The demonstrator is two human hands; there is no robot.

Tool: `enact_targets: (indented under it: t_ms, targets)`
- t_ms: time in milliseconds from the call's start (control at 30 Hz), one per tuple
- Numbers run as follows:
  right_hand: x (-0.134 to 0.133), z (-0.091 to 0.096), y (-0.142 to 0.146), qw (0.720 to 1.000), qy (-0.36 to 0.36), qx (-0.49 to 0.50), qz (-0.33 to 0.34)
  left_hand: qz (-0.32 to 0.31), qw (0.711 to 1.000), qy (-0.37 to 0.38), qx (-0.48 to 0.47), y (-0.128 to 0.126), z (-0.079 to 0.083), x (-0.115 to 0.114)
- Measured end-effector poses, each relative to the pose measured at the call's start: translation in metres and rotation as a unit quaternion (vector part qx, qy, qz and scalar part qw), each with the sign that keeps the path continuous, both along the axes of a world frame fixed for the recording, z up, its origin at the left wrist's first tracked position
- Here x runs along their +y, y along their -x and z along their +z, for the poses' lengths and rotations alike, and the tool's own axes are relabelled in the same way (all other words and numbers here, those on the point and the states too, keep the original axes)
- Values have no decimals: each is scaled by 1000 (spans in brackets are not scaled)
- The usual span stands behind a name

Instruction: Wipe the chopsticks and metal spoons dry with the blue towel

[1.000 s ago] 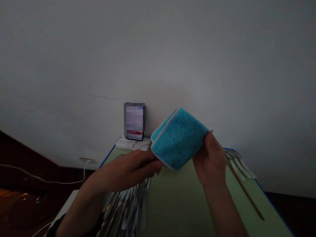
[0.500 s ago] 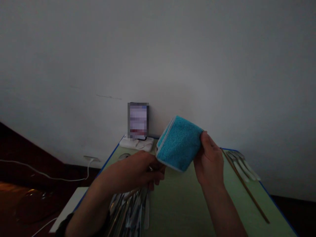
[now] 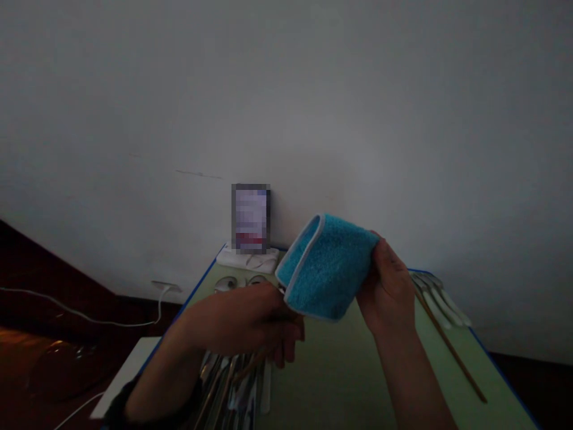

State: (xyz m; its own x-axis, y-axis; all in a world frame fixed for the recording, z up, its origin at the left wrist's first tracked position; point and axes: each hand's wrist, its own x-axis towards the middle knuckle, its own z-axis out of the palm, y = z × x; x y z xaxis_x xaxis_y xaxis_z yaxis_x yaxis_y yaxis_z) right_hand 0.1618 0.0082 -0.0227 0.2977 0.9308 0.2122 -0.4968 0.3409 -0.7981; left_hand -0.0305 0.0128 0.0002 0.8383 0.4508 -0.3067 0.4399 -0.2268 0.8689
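The right hand (image 3: 389,289) holds a folded blue cloth (image 3: 333,272) above the green table (image 3: 322,382); what the curled left hand (image 3: 246,319) grips, I cannot tell. Work looks partway: pale-handled utensils (image 3: 443,306) set apart far right, more cutlery (image 3: 230,388) bunched near left.

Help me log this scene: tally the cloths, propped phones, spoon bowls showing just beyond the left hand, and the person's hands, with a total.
Blue cloth: 1
Propped phone: 1
Spoon bowls: 2
Hands, left hand and right hand: 2
Total: 6
Left out: the overlapping cutlery pile, too tangled to count.
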Motion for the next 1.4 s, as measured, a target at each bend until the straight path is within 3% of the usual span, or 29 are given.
enact_targets:
  t_ms: [300, 433, 567, 633, 700, 733, 767, 833, 933, 1000, 1233, 1400]
  targets:
    - [6, 0, -2, 998, 31, 29, -54, 18, 993, -112, 19, -14, -7, 3]
    - [9, -1, -6, 996, 38, 33, -70, 67, 974, -214, 14, -14, -8, 3]
    - [11, -1, -11, 993, 48, 34, -98, 123, 956, -266, -18, -11, -11, 9]
    - [12, -1, -11, 992, 59, 37, -101, 227, 915, -329, -46, -8, -17, 21]
    - [11, 0, -11, 992, 69, 39, -94, 406, 788, -455, -83, -2, -28, 42]
    - [11, 0, -10, 993, 73, 38, -89, 458, 725, -508, -80, 2, -35, 55]
    - [10, 0, -10, 993, 76, 37, -83, 471, 687, -549, -72, 7, -41, 68]
    - [9, 1, -8, 993, 83, 36, -70, 455, 656, -600, -42, 16, -50, 93]
    - [7, 1, -5, 994, 90, 41, -54, 436, 639, -633, -21, 28, -56, 116]
    - [6, 2, -4, 993, 92, 48, -48, 430, 637, -640, -5, 33, -57, 119]
    - [7, 0, -3, 993, 101, 33, -47, 429, 668, -607, -23, 35, -77, 89]
    - [7, -2, -2, 994, 102, 21, -46, 500, 635, -587, -51, 39, -86, 100]
